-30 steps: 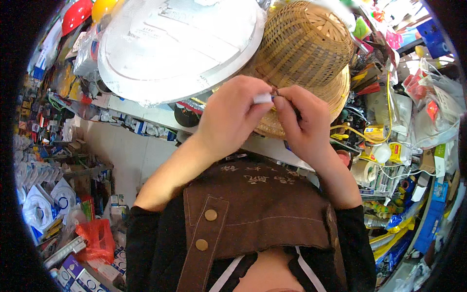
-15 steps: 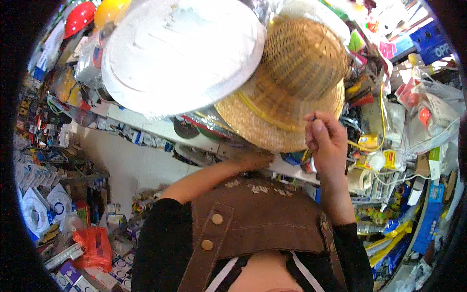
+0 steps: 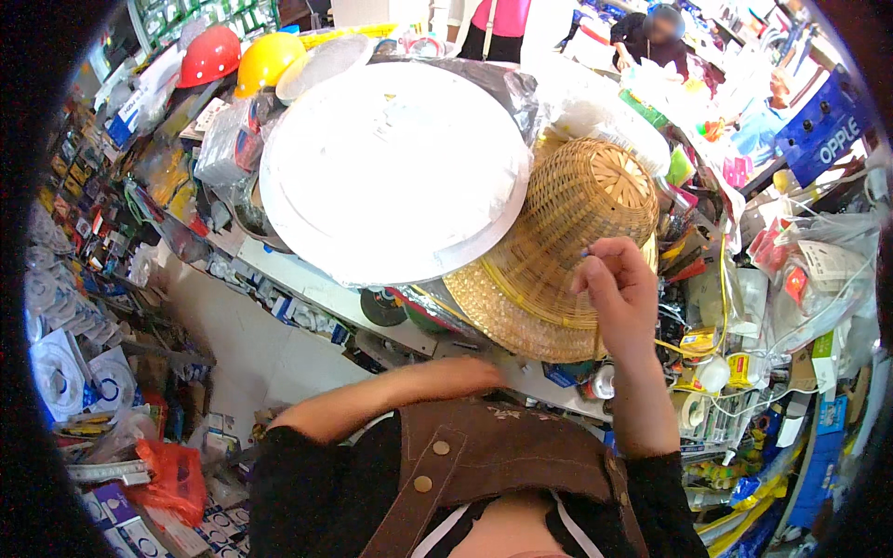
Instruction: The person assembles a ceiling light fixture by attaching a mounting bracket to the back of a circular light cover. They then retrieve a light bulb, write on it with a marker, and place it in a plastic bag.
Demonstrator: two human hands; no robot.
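My right hand (image 3: pixel 621 284) is raised over the brim of a woven straw hat (image 3: pixel 581 205). Its thumb and fingers pinch together on a tiny dark thing at the tips, too small to name. My left arm bends across my front, and the left hand (image 3: pixel 474 377) is by the counter edge just above my brown apron (image 3: pixel 521 446). That hand is blurred and its fingers cannot be made out. A large round white panel or lid (image 3: pixel 395 177) lies left of the hat, overlapping its edge.
Red (image 3: pixel 210 58) and yellow (image 3: pixel 268 63) helmets sit at the far left of the counter (image 3: pixel 307 279). Packed goods, cables and a blue box (image 3: pixel 823 130) crowd the right. A red plastic bag (image 3: pixel 172 484) lies lower left. Beyond the counter sits a person (image 3: pixel 656 42); another's pink top shows.
My view has tilted up, so the hat and panel appear lower and people show at the far side. The right hand stays pinched over the hat; the left hand remains low by the apron.
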